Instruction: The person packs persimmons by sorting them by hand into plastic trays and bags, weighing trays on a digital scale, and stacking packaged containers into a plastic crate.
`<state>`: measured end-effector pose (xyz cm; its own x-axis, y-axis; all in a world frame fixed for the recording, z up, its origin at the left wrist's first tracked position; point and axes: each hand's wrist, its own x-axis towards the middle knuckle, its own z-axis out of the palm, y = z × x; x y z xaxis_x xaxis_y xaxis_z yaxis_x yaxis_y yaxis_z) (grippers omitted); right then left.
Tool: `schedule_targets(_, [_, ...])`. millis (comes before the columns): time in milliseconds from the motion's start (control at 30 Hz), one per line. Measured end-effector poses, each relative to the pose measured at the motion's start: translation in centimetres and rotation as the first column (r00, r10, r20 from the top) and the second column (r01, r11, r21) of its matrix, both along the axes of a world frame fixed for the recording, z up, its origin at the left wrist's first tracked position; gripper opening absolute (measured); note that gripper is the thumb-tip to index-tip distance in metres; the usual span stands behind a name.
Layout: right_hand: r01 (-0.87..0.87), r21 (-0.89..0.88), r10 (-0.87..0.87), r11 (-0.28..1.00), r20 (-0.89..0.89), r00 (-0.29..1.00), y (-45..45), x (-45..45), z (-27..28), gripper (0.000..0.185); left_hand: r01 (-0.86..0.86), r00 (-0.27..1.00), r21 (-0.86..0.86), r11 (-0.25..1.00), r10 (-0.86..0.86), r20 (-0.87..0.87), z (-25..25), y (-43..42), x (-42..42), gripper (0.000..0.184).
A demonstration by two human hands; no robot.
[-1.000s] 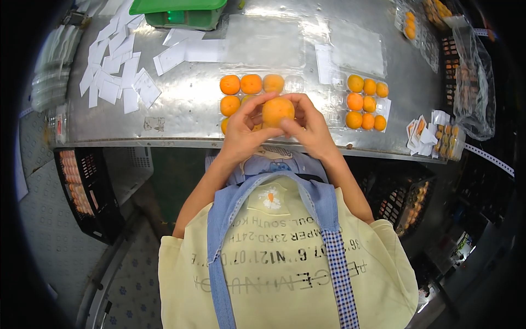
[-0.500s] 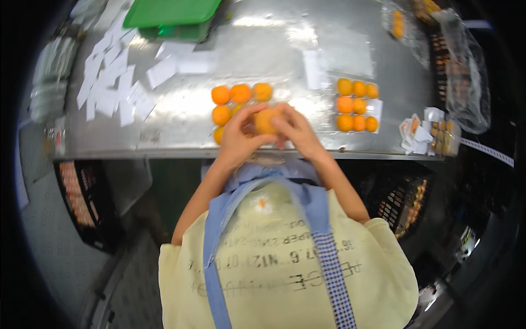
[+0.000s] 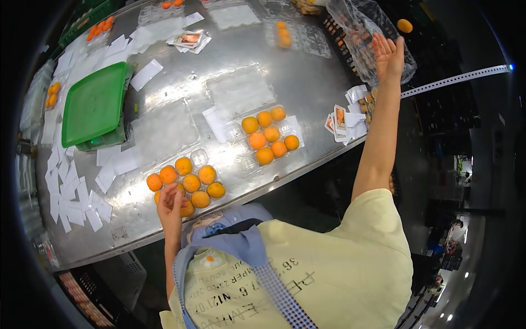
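Note:
My left hand (image 3: 170, 204) rests at the near left corner of a clear plastic tray of orange fruits (image 3: 191, 183), with its fingers apart and lightly bent over the fruit. One cup (image 3: 200, 157) at that tray's far side holds no fruit. Far out to the right, my right hand (image 3: 388, 55) is stretched out, palm up and open. A single orange fruit (image 3: 405, 26) is in the air just beyond its fingertips, apart from the hand. A second clear tray of orange fruits (image 3: 272, 134) sits on the metal table, right of the first.
A green lid (image 3: 94, 104) covers a box on the left of the metal table (image 3: 181, 82). White paper slips (image 3: 71, 192) lie scattered near it. Printed cards (image 3: 339, 122) lie at the right edge. A dark crate with plastic film (image 3: 356, 33) stands beyond.
My right hand has left the left tray and swung far right, and the fruit it held is now loose in the air. My left hand has dropped onto the tray. The view has turned right.

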<state>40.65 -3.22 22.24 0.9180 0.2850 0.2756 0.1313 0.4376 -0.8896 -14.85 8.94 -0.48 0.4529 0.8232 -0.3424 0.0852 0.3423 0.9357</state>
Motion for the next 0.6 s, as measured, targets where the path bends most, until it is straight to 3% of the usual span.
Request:
schedule_targets(67, [-0.112,-0.241,0.147,0.964,0.132,0.980,0.4,0.1,-2.8,0.047,-0.023,1.000,0.003,1.000,0.023,0.019,-0.5,0.1,0.1,0.021])
schedule_targets(167, [-0.178,-0.533,0.239,0.827,0.047,0.970,2.6,-8.8,-9.8,0.030,-0.092,0.995,0.020,0.996,0.091,0.049,-1.8,0.5,-1.6,0.018])
schedule_targets(333, [-0.494,-0.748,0.665,0.443,-0.095,0.741,2.3,-22.2,-23.1,0.023,-0.275,0.961,-0.045,0.960,0.276,0.017,-1.7,0.8,-4.2,0.019])
schedule_targets(433, [-0.421,-0.881,0.828,0.217,-0.062,0.558,1.6,-29.9,-23.0,0.029,-0.308,0.951,-0.074,0.948,0.306,-0.035,-2.5,0.3,-5.6,0.020])
schedule_targets(533, [-0.277,-0.935,0.874,0.222,0.065,0.482,0.7,-34.2,-23.3,0.040,-0.310,0.951,-0.100,0.946,0.309,-0.020,-3.0,0.0,-6.3,0.019])
schedule_targets(600, [-0.165,-0.934,0.868,0.316,0.215,0.448,0.7,-36.0,-23.8,0.045,-0.304,0.953,-0.107,0.947,0.303,-0.027,-2.9,0.0,-6.2,0.020])
